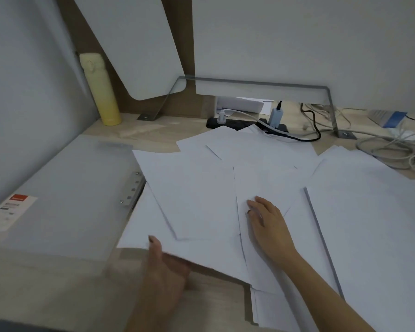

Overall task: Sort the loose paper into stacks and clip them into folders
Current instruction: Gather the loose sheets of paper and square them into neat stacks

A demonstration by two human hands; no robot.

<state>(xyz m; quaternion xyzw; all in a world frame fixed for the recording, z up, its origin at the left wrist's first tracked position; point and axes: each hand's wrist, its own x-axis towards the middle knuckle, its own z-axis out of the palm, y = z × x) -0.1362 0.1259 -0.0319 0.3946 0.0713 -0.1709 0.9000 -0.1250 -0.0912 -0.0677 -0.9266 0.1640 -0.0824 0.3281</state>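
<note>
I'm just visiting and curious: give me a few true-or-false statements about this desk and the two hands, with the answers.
1. The left hand pinches the edge of a white sheet. True.
2. The right hand holds a pen. False: it rests flat on the loose paper, holding nothing.
3. The yellow bottle lies on its side. False: it stands upright at the back left.
4. The folder lies left of the loose paper. True.
5. The power strip has nothing plugged in. False: plugs sit in it.
</note>
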